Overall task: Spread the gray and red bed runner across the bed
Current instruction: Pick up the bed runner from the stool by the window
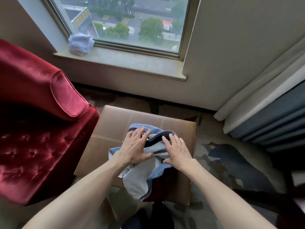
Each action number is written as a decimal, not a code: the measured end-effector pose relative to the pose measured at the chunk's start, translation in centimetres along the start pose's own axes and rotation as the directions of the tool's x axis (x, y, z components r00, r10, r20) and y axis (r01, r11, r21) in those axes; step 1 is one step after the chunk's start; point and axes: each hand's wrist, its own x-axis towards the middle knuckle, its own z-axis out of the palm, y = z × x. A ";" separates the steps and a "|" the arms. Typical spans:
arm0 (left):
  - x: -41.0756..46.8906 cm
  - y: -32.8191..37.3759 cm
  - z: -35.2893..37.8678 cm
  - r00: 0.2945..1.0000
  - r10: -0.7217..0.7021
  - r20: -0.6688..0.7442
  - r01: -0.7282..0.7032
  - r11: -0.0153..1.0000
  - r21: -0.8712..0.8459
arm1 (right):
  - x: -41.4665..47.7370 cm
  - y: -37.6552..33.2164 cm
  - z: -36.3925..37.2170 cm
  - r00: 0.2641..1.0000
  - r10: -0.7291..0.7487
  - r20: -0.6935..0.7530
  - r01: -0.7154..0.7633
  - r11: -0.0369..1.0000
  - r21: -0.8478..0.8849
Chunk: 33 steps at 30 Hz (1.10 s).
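The gray and red bed runner [140, 177] lies bunched and folded on a brown leather ottoman [112, 128], with gray-blue cloth on top and dark red showing at its lower right. My left hand [134, 146] rests flat on the runner's left part, fingers spread and straight. My right hand [177, 152] lies flat on its right part, fingers straight. Part of the runner hangs over the ottoman's near edge. No bed is in view.
A red velvet armchair [38, 123] stands close on the left. A window sill [132, 63] ahead holds a folded pale cloth [80, 44]. Curtains [267, 113] hang at the right. Patterned carpet [231, 162] surrounds the ottoman.
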 end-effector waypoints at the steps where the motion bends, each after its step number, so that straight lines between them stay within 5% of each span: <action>1: 0.5 -0.3 1.1 1.000 0.002 0.028 -0.002 1.000 0.020 | 0.8 0.3 0.8 1.000 -0.011 0.013 0.011 1.000 -0.002; 11: 8.3 -4.8 11.3 0.972 0.077 0.224 -0.113 0.982 0.153 | 8.7 3.2 7.6 0.997 -0.061 0.036 0.066 0.988 -0.142; 23: 15.3 -7.5 19.7 0.958 0.096 0.269 -0.169 0.950 0.263 | 15.8 4.1 15.0 0.995 -0.012 0.104 0.018 0.998 -0.056; 33: 13.1 -6.5 24.2 0.963 0.059 0.265 -0.085 0.993 0.087 | 16.1 3.1 20.6 0.996 0.033 0.080 -0.027 0.997 -0.074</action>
